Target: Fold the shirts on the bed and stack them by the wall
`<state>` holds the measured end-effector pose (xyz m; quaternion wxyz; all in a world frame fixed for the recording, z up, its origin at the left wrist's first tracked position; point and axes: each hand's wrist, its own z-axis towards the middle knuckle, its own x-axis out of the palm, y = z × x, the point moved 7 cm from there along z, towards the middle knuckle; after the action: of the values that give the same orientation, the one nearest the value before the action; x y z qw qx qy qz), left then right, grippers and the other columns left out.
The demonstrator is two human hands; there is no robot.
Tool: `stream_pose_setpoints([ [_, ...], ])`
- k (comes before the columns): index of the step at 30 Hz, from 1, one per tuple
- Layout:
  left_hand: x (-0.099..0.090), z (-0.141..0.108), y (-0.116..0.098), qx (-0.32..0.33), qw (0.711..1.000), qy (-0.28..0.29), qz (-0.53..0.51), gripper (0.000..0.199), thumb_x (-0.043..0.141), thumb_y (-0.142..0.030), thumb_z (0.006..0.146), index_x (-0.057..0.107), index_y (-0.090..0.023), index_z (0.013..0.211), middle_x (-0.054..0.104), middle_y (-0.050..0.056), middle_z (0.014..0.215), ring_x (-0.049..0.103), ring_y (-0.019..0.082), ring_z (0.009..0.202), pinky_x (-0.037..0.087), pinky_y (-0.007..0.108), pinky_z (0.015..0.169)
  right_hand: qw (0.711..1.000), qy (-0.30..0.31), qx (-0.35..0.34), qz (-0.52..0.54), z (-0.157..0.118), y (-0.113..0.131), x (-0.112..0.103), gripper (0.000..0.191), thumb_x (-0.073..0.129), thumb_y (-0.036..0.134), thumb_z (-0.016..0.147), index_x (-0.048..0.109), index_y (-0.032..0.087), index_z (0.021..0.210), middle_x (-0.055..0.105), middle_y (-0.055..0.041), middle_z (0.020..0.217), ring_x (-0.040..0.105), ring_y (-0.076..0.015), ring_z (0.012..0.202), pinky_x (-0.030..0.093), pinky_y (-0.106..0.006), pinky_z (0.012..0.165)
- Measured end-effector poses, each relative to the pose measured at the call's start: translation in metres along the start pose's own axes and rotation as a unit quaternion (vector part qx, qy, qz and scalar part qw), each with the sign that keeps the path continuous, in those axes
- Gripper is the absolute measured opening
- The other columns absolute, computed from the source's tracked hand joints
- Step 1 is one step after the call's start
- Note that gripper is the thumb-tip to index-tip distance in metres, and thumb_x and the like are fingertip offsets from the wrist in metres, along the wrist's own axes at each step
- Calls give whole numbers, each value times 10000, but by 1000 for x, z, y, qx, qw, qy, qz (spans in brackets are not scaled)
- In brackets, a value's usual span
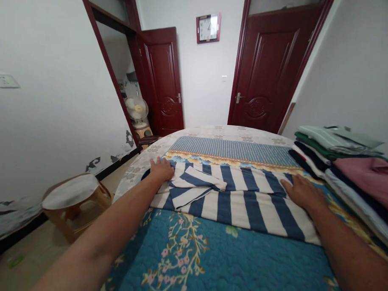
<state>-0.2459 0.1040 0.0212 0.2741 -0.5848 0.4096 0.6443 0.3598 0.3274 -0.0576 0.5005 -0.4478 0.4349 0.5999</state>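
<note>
A blue-and-white striped shirt (223,206) lies partly folded in a long strip on the teal floral quilted cover (256,258), a sleeve bent back over its left part. My left hand (161,169) rests on the shirt's far left end with the fingers spread. On the right end, my right hand (302,191) lies flat with its fingers apart, touching the fabric. Both palms face down, and neither hand grips anything that I can see. Parts of the shirt under the hands are hidden.
Folded clothes (364,177) are stacked at the right side of the round table. Its patterned tablecloth (220,131) shows at the back. On the left stands a brown stool (74,192) with a pale seat. A fan (137,109) is by the open door (161,76).
</note>
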Motion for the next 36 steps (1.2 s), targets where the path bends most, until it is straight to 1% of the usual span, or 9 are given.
stream_pose_setpoints([
  [3,-30,-8,-20,18,999,-47,-3,546,483,-381,1019,673,-172,1485,433,215,1722,288,457,1634,171,738,1279,1000,7,-1,9,-1,3,0,851,214,689,1042,522,127,1603,436,-228,1705,390,-387,1590,335,-644,1253],
  [7,-60,-41,-80,129,979,-136,-79,600,330,-516,1109,622,-163,1496,559,208,1616,458,367,1543,360,576,1243,1000,14,6,18,-5,7,-8,838,229,686,1055,514,127,1610,427,-226,1712,384,-394,1591,318,-648,1259],
  [10,-45,-70,-124,200,967,-107,-120,656,299,-588,1116,502,-213,1614,510,172,1674,447,351,1559,394,527,1221,1000,22,6,15,-10,12,-18,821,241,663,1073,491,104,1619,412,-231,1720,378,-384,1595,302,-640,1266],
  [13,-18,-89,-144,200,970,-79,-118,697,326,-611,1107,448,-215,1668,441,177,1727,379,395,1604,331,588,1257,1000,27,7,12,-12,15,-26,780,281,628,1088,482,95,1622,410,-240,1719,375,-368,1599,297,-613,1269],
  [16,-4,-96,-149,190,971,-93,-106,721,323,-621,1102,455,-203,1675,410,175,1746,335,414,1624,270,617,1287,1000,18,9,14,-14,16,-31,744,313,595,1098,508,86,1603,439,-243,1700,393,-363,1587,305,-576,1267],
  [22,-6,-92,-148,192,970,-105,-106,743,290,-632,1095,464,-202,1675,424,185,1735,363,408,1609,280,619,1275,1000,-25,0,13,-22,20,-43,665,299,505,1121,580,76,1543,541,-233,1623,464,-313,1543,323,-460,1271],
  [27,-5,-90,-149,195,967,-112,-119,745,284,-633,1085,486,-208,1664,430,183,1731,361,417,1605,284,624,1264,1000,28,11,-9,-31,19,-44,707,280,588,1119,478,151,1639,402,-190,1737,359,-365,1604,301,-592,1277],
  [30,-3,-90,-149,198,965,-120,-126,757,276,-640,1080,492,-202,1658,432,192,1727,362,427,1598,289,635,1255,998,48,23,-17,-45,11,-47,748,261,638,1111,419,178,1679,339,-187,1770,326,-387,1619,278,-619,1283],
  [36,-4,-88,-150,199,963,-120,-139,771,270,-653,1067,493,-204,1653,430,195,1726,360,435,1592,274,647,1257,999,3,26,-32,-98,-11,-63,691,331,532,1122,444,77,1630,493,-242,1659,438,-336,1557,306,-453,1288],
])
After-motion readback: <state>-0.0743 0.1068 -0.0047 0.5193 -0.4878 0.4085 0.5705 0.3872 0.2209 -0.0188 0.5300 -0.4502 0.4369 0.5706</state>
